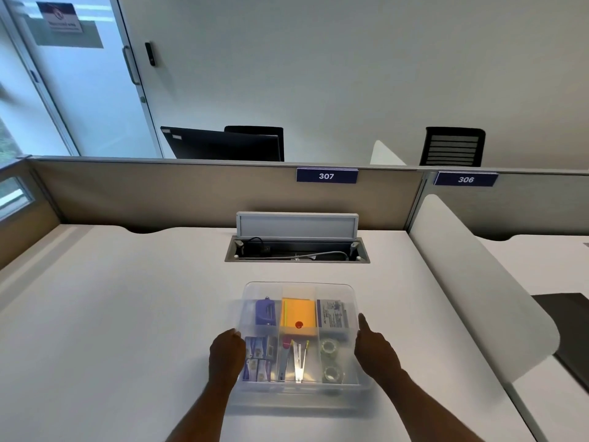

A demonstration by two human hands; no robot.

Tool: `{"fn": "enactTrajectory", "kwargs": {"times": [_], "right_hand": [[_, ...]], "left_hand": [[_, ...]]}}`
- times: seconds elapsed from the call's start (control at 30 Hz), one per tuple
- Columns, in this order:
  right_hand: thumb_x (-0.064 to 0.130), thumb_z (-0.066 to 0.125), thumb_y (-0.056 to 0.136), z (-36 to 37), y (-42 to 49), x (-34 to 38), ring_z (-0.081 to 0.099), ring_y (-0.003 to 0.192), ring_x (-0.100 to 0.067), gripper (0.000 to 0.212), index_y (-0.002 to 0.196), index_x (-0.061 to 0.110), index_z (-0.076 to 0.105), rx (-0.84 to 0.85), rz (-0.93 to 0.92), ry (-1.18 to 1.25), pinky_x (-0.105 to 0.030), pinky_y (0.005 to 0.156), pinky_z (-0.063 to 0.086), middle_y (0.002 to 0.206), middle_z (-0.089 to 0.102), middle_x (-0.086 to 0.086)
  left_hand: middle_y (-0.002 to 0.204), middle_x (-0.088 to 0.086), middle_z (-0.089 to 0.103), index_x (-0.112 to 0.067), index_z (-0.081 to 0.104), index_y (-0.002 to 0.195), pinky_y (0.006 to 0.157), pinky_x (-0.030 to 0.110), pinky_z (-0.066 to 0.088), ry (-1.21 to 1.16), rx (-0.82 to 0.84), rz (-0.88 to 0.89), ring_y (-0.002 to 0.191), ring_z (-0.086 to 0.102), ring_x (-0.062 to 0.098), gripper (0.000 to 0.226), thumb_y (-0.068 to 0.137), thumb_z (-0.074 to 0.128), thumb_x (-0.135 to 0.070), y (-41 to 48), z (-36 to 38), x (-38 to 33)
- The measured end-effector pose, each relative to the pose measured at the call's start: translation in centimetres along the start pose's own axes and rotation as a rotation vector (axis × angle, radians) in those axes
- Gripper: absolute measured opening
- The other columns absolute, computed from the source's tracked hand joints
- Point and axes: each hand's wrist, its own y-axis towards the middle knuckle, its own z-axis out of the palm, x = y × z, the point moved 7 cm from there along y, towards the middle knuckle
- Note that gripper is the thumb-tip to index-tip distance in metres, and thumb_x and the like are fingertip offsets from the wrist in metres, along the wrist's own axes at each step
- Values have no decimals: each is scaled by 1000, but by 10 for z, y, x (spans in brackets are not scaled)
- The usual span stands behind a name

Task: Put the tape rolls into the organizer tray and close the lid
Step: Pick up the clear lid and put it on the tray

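Observation:
A clear plastic organizer tray (pixel 299 398) stands on the white desk in front of me. A translucent lid (pixel 298 289) lies over it, and the contents show through. Two clear tape rolls (pixel 330 347) (pixel 333 373) sit one behind the other in the front right compartment. My left hand (pixel 226 355) curls its fingers over the lid's left edge. On the lid's right edge rests my right hand (pixel 374 352), thumb stretched forward along the rim. Other compartments hold a purple stapler, orange sticky notes, staple boxes and small tools.
Behind the tray an open cable hatch (pixel 296 250) with its flap raised is set into the desk. A beige partition (pixel 191 193) marked 307 closes the far side. A white curved divider (pixel 478 282) borders the right, with a dark object (pixel 570 330) beyond it.

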Motion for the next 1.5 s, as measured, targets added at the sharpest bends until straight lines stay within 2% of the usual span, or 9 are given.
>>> {"fn": "enactTrajectory", "kwargs": {"times": [0.13,0.3,0.67,0.77,0.87,1.03,1.17,1.27,1.5], "right_hand": [[24,32,99,4,-2,-1,68,80,-34,51,148,19,20,-56,-11,-6,-38,70,51,91,71,-15],[24,32,100,4,-7,-3,67,82,-37,49,148,19,20,-80,-20,53,-42,76,52,92,70,-17],[23,35,100,-1,-6,-1,68,82,-27,46,145,18,31,-77,2,221,-37,80,57,100,72,-13],[21,43,93,-12,7,-2,65,99,-32,36,126,15,56,-117,153,254,-37,87,52,111,69,-14],[21,49,87,-21,25,9,64,96,-33,22,97,8,64,-125,213,266,-34,80,50,104,69,-13],[24,47,91,-29,69,29,56,116,-34,38,125,8,51,11,193,249,-39,95,46,128,58,-16],[26,40,97,-22,97,35,45,129,-32,47,142,13,34,114,92,128,-41,107,37,141,46,-17],[25,39,99,-12,108,36,42,131,-30,46,142,11,34,147,20,15,-39,109,35,144,44,-15],[29,34,100,-7,113,38,59,110,-30,42,138,12,38,44,9,-52,-37,94,48,125,52,-13]], "left_hand": [[84,24,67,-2,54,70,72,35,41,-135,-111,-78,81,61,38,28,94,39,-4,-2,-1,8],[82,21,66,1,60,82,75,42,49,-109,-168,-45,80,62,37,31,98,36,-12,-3,3,10],[71,14,63,-6,54,67,71,36,46,-169,-115,-144,69,59,30,32,96,41,-14,3,9,17],[65,10,59,-5,56,62,74,40,45,-279,21,-212,66,54,27,36,95,47,-19,10,11,21],[100,22,66,5,65,97,92,49,48,-454,119,-186,93,61,36,30,87,61,-24,24,3,12],[145,19,44,-3,43,137,112,45,35,-433,33,-211,130,45,35,49,93,57,-18,70,-16,-15],[144,19,47,2,47,134,112,32,26,-202,7,-84,134,42,30,41,98,47,-18,99,-14,-38],[127,22,61,4,61,119,103,33,39,-115,-16,-19,120,56,34,32,98,45,-14,109,-6,-44],[120,21,65,2,60,121,100,41,48,-172,-172,-17,111,63,35,31,94,45,-3,98,6,-40]]}}
